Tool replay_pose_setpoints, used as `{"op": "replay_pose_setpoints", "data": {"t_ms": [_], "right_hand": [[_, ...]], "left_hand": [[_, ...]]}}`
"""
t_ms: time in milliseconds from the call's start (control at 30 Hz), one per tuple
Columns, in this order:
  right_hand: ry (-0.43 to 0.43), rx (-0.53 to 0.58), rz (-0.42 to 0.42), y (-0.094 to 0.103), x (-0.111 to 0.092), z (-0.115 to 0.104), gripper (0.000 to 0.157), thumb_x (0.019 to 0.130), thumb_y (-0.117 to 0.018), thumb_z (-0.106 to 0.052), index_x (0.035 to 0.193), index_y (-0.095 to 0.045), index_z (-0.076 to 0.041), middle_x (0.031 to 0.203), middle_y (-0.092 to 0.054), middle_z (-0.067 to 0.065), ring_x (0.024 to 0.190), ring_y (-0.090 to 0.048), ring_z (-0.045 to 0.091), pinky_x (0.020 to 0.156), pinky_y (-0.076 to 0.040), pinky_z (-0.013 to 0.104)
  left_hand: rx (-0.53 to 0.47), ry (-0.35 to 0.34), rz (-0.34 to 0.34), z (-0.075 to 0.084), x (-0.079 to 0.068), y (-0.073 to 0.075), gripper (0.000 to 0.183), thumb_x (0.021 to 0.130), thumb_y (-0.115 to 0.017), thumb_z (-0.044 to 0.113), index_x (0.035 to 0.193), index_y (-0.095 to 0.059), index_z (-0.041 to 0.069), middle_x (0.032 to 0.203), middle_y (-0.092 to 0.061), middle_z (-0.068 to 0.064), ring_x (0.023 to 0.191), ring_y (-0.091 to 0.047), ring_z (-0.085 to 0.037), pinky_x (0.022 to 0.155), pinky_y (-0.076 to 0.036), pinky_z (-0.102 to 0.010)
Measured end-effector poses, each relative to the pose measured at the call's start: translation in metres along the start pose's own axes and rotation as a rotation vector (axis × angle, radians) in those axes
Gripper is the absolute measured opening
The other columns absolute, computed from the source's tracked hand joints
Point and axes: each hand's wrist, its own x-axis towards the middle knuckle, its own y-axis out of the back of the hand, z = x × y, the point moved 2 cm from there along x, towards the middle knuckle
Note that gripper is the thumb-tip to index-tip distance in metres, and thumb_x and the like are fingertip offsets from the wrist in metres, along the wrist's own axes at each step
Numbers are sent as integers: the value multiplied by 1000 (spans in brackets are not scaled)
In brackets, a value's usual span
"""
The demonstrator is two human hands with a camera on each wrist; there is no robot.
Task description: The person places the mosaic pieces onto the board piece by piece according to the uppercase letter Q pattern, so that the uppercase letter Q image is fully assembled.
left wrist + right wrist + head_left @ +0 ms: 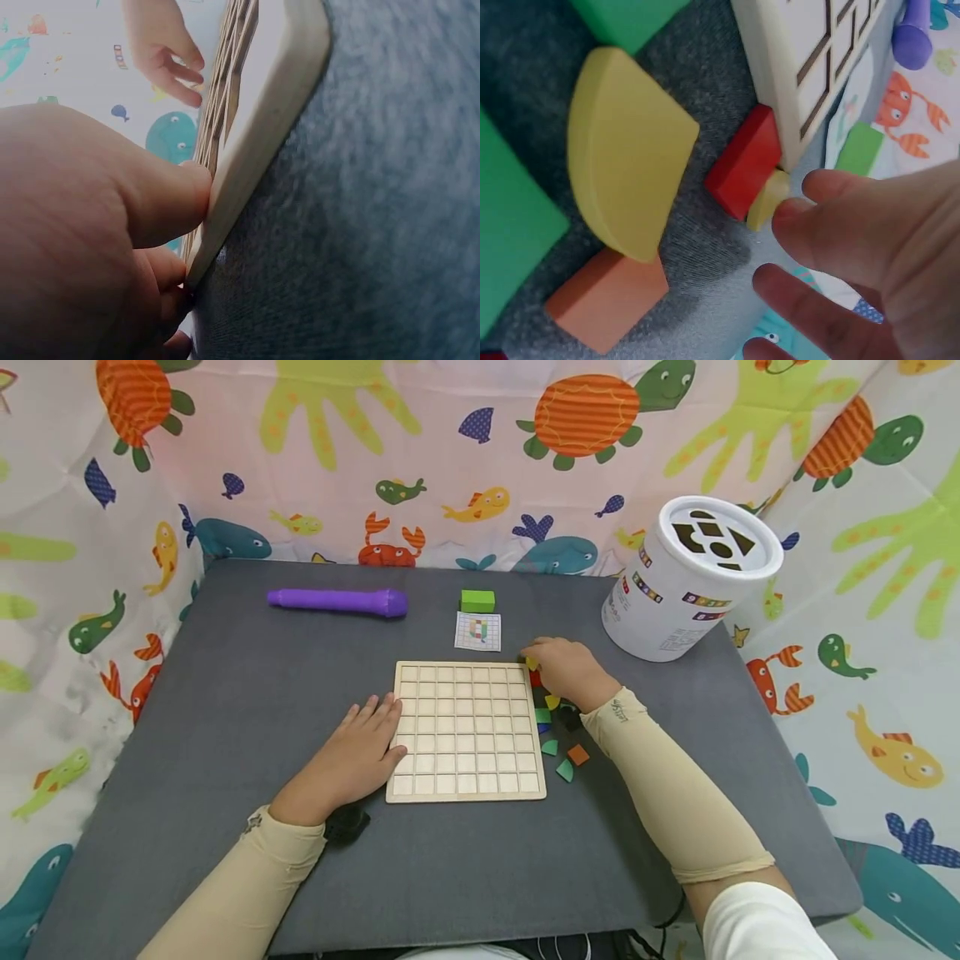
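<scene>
A square wooden grid board [465,731] lies flat on the grey table. My left hand [348,760] rests at its left edge, fingers fairly straight, the thumb touching the rim in the left wrist view. Past the board's far right corner, my right hand [566,668] reaches down to a small yellow piece [768,199]. In the right wrist view its thumb and fingers are spread close beside that piece, without a visible grip. A red piece [746,161] lies against the board's corner. Nearer the wrist camera are a yellow rounded piece [630,150], an orange piece [611,300] and green pieces [502,232].
Behind the board lies a patterned card [477,632] in front of a bright green block [477,601]. A purple stick with a thicker end [337,602] lies back left. The white bucket [660,597] with shaped holes in its lid stands back right. Patterned cloth surrounds the table.
</scene>
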Motion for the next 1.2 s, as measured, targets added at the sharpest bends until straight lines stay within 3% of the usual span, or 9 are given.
{"op": "replay_pose_setpoints", "data": {"t_ms": [133,300,467,600,800,967,1200], "right_hand": [[-37,-3,10,-4,4,5,42,104,-61,-2,143,-72,-14,148,-63,14,126,-64,36,64,-58,40],[-124,13,53,-8,3,12,33,106,-65,-18,137,-76,-17,141,-67,12,116,-68,32,74,-61,46],[-173,44,43,-6,-1,18,40,99,-67,-13,138,-75,-11,145,-64,16,109,-66,31,70,-57,43],[-145,37,28,-4,-2,20,45,95,-68,-9,139,-73,-8,143,-65,16,113,-66,32,70,-56,41],[-113,10,10,-4,4,20,57,92,-70,-2,146,-69,-18,146,-63,12,113,-63,31,68,-58,41],[-87,1,40,-4,6,17,49,95,-63,1,139,-74,-16,142,-66,11,120,-64,32,81,-60,47],[-42,-10,69,-8,3,17,46,98,-66,0,138,-76,-22,135,-66,11,111,-68,31,71,-60,43]], "left_hand": [[9,-3,-1,3,3,-1,75,114,-49,38,169,-16,-1,176,-11,-18,162,-7,-40,129,-5,-57],[10,-5,8,8,5,0,75,114,-51,37,169,-18,-2,176,-13,-19,162,-8,-41,129,-5,-58],[30,-9,3,12,9,1,75,114,-50,37,169,-17,-2,176,-13,-18,162,-8,-40,129,-5,-57],[38,1,-4,13,9,1,76,114,-50,38,169,-16,-1,176,-12,-19,162,-8,-41,129,-6,-58],[38,7,16,9,5,-3,75,114,-50,37,169,-17,-2,175,-14,-21,161,-10,-43,129,-6,-59],[43,12,26,4,0,-3,74,114,-50,35,168,-18,-4,175,-15,-22,161,-11,-44,128,-6,-61],[35,1,27,4,-3,-3,72,115,-50,33,168,-19,-5,174,-17,-24,160,-12,-46,128,-7,-62]]}}
